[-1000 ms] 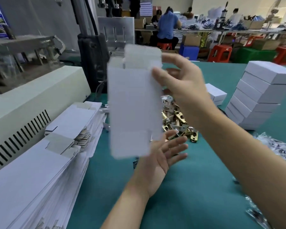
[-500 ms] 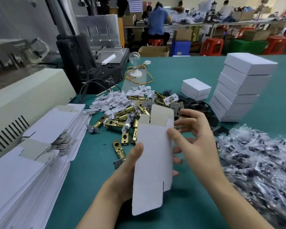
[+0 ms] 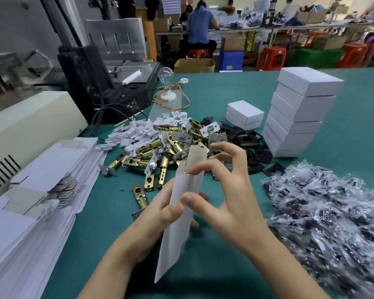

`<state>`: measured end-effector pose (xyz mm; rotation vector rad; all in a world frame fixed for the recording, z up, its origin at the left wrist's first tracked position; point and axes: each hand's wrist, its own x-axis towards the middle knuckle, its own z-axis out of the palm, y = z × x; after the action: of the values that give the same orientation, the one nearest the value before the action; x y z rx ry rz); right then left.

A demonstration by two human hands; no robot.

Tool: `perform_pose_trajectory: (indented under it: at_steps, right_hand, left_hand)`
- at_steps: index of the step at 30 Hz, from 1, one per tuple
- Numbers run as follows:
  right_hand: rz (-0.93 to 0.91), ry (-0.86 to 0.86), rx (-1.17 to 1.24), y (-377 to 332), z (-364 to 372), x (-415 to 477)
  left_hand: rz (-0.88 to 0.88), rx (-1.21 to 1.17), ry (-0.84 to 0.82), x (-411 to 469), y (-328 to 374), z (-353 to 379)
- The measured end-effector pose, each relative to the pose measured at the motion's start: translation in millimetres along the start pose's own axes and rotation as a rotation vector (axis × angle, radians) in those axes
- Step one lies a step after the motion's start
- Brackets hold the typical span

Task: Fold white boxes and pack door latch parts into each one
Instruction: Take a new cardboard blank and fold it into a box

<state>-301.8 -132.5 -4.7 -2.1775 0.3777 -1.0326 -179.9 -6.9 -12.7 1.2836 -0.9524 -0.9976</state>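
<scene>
Box (image 3: 173,244): barely opened, upright over the counter (image 3: 108,223), near the latches (image 3: 138,162). Our left hand (image 3: 156,216) grips its side; right hand (image 3: 231,201) pinches the top. Risk: we crush a panel by oversqueezing.

Flat cartons (image 3: 30,190) left, latch parts (image 3: 160,152) centre, stacked boxes (image 3: 298,113) behind bagged parts (image 3: 328,214) right.

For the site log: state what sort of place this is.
Probably a factory packing floor: a heap of brass-coloured metal door latches, a tall stack of closed white cardboard boxes, and a person in blue seated at a long workbench behind.
</scene>
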Motion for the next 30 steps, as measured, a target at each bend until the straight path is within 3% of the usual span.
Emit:
perform_pose_trajectory:
  at_steps: [6, 10, 15, 25, 30]
  right_hand:
    - [0.019, 0.063, 0.037, 5, -2, 3]
    - [0.087, 0.055, 0.116, 12, -4, 5]
    - [0.450, -0.059, 0.567, 15, 4, 2]
    - [0.484, 0.012, 0.477, 17, 3, 1]
    - [0.473, 0.054, 0.442, 19, 6, -1]
  left_hand:
    - [-0.057, -0.069, -0.016, 3, -6, -5]
    - [-0.074, -0.144, 0.099, 5, -10, -10]
    - [-0.060, -0.178, 0.235, 12, -15, -6]
    - [-0.063, -0.195, 0.296, 15, -25, -1]
    - [0.063, -0.017, 0.381, 19, -27, -2]
